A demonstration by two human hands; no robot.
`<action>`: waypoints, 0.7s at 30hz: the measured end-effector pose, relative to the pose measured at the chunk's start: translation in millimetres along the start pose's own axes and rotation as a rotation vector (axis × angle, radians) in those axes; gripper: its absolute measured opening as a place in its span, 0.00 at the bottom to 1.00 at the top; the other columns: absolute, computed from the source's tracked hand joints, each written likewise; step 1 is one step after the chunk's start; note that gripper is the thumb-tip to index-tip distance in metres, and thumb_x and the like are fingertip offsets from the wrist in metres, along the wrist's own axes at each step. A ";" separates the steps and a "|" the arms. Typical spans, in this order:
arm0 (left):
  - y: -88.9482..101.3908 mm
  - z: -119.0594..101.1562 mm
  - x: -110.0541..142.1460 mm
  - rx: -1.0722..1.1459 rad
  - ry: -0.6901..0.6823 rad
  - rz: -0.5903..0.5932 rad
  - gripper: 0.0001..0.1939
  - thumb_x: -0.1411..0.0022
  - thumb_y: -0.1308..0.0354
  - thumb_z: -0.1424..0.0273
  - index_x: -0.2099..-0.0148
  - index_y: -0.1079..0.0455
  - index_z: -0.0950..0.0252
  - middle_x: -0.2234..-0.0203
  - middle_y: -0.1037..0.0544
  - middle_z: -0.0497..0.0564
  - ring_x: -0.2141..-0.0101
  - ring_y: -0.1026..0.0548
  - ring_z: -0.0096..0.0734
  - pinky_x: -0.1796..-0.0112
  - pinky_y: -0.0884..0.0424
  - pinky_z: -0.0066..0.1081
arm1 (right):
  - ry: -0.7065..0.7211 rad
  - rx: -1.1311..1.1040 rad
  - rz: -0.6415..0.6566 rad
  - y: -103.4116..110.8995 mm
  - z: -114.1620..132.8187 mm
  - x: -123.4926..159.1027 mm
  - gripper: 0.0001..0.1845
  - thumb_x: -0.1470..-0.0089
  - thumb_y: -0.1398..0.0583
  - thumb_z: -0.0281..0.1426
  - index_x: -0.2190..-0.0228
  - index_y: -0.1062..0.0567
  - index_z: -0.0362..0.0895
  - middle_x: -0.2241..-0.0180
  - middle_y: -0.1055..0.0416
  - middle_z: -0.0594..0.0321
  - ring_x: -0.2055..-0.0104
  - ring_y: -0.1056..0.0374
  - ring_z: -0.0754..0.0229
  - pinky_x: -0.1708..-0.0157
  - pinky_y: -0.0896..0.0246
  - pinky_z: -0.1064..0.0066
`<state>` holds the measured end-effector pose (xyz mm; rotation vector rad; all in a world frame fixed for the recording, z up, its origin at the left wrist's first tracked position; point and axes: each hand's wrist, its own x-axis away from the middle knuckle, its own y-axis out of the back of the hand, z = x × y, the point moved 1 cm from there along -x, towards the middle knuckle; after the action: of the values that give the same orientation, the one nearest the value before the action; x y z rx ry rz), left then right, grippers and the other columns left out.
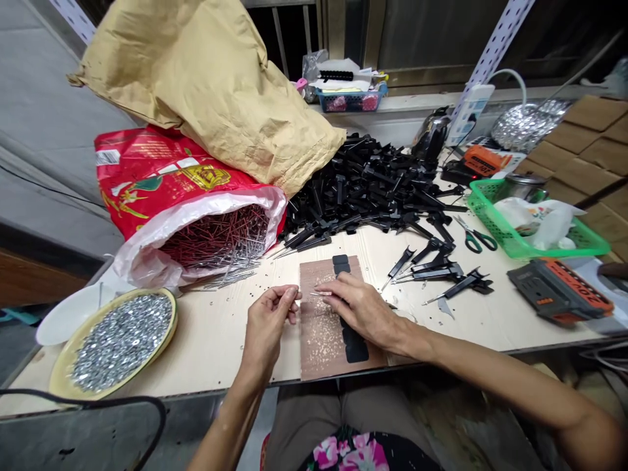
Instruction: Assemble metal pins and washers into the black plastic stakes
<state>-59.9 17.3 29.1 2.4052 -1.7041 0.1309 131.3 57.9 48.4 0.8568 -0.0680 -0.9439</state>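
Note:
My left hand (271, 318) is closed in a pinch at the left edge of a brown board (324, 360); whatever sits between its fingertips is too small to make out. Over the board, my right hand (360, 306) pinches a thin metal pin (320, 294) that points left toward the other hand. Pale specks are scattered across the board, and a strip of black pads (356, 347) runs along its right part, partly under my right hand. To the right lie several black plastic pieces with metal rods (458, 286).
A yellow bowl (171, 327) of small metal parts stands left. Behind it, a red sack (161, 176) spills long pins. A heap of black plastic parts (373, 183) fills the back. Scissors (475, 237), a green basket (540, 245) and a battery pack (559, 291) are right.

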 end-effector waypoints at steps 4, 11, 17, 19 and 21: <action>-23.9 -7.6 4.6 0.221 0.005 0.062 0.16 0.49 0.35 0.62 0.63 0.29 0.69 0.76 0.26 0.47 0.76 0.30 0.23 0.71 0.33 0.25 | -0.013 0.073 -0.025 -2.0 -2.2 -2.0 0.14 0.37 0.48 0.29 0.52 0.28 0.45 0.64 0.34 0.60 0.65 0.34 0.63 0.65 0.36 0.73; -33.6 -8.2 2.3 0.284 0.036 0.097 0.16 0.50 0.33 0.63 0.63 0.28 0.69 0.77 0.25 0.47 0.75 0.29 0.23 0.69 0.32 0.25 | -0.020 0.105 -0.050 1.4 -9.0 4.0 0.14 0.37 0.48 0.30 0.53 0.28 0.45 0.65 0.34 0.61 0.66 0.35 0.63 0.65 0.36 0.73; -40.2 -12.8 1.7 0.318 0.087 0.091 0.18 0.55 0.30 0.64 0.64 0.28 0.69 0.79 0.25 0.47 0.77 0.29 0.22 0.70 0.32 0.23 | -0.016 0.033 -0.089 1.7 -12.6 5.8 0.13 0.37 0.47 0.29 0.54 0.27 0.45 0.65 0.34 0.61 0.64 0.34 0.63 0.63 0.36 0.73; -41.7 -13.3 1.5 0.327 0.092 0.096 0.18 0.55 0.30 0.65 0.64 0.27 0.70 0.78 0.25 0.47 0.76 0.28 0.21 0.70 0.31 0.23 | -0.034 0.028 -0.078 2.5 -13.8 5.8 0.13 0.37 0.47 0.29 0.53 0.27 0.45 0.65 0.34 0.61 0.63 0.34 0.63 0.62 0.35 0.73; -42.1 -12.7 0.6 0.335 0.105 0.106 0.17 0.55 0.30 0.65 0.64 0.26 0.70 0.77 0.24 0.48 0.75 0.27 0.22 0.68 0.30 0.23 | -0.055 0.031 -0.067 3.7 -14.3 6.0 0.13 0.37 0.48 0.29 0.53 0.28 0.45 0.64 0.34 0.61 0.62 0.33 0.63 0.62 0.35 0.73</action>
<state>-19.6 32.9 37.3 2.4756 -1.8885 0.5912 143.3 63.3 39.4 0.8659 -0.1018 -1.0311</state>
